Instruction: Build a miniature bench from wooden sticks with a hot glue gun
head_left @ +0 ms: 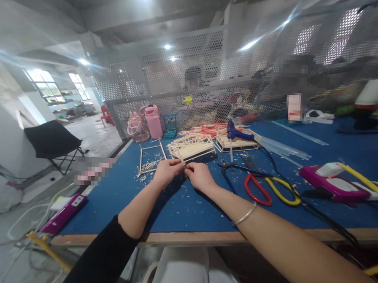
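My left hand and my right hand meet over the front middle of the blue table. Both have their fingertips pinched on a small pale wooden stick, mostly covered by the fingers. Just beyond them lies a tray-like frame of thin wooden sticks with loose sticks on it. A bare rectangular stick frame lies left of my left hand, with wood chips inside and around it. To the right of my right hand are pliers with one red and one yellow handle.
A blue glue gun rests by a second stick tray. Clear glue sticks and a purple power strip lie right. A pink bottle stands at the back before a perforated metal screen. Cables cross the right side.
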`<state>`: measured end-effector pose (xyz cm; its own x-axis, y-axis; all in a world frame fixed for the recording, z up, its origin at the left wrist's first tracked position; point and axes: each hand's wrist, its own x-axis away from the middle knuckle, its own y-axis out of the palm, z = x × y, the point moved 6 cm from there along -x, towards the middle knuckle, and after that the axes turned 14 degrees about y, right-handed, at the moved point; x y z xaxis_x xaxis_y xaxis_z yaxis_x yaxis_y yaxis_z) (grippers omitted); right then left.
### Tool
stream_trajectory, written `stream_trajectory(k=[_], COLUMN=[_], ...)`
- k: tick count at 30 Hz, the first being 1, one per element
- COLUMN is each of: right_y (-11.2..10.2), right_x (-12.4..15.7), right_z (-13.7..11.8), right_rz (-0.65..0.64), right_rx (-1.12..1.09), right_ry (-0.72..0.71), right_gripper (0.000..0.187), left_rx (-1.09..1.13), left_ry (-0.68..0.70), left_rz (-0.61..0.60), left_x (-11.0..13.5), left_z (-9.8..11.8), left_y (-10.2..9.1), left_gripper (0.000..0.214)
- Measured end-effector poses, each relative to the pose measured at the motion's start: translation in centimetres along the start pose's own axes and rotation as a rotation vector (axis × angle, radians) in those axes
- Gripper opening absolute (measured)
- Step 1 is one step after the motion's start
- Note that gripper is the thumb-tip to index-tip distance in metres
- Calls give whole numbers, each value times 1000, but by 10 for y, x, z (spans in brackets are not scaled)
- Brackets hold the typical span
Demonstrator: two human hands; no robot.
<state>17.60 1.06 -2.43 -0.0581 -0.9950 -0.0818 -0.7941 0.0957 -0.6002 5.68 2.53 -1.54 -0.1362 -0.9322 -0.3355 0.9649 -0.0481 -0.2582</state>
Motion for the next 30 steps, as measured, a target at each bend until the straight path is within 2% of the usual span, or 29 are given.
stream_trajectory(k=[7, 17, 30], right_y=[1, 5, 6], right_x=[0, -2, -4], right_z=[-3, -6, -4], right_rz=[39, 56, -7], right_rx=[67, 138, 145], right_ry=[-36, -52, -50], right_gripper=[20, 22, 19], left_rx=[-164, -364, -409], left_ry=[62, 137, 157], left_rz=[-39, -63, -81], left_x=[2, 1, -1], left_z=[11, 14, 9], left_y=[-1, -1, -5], left_gripper=[32, 25, 27])
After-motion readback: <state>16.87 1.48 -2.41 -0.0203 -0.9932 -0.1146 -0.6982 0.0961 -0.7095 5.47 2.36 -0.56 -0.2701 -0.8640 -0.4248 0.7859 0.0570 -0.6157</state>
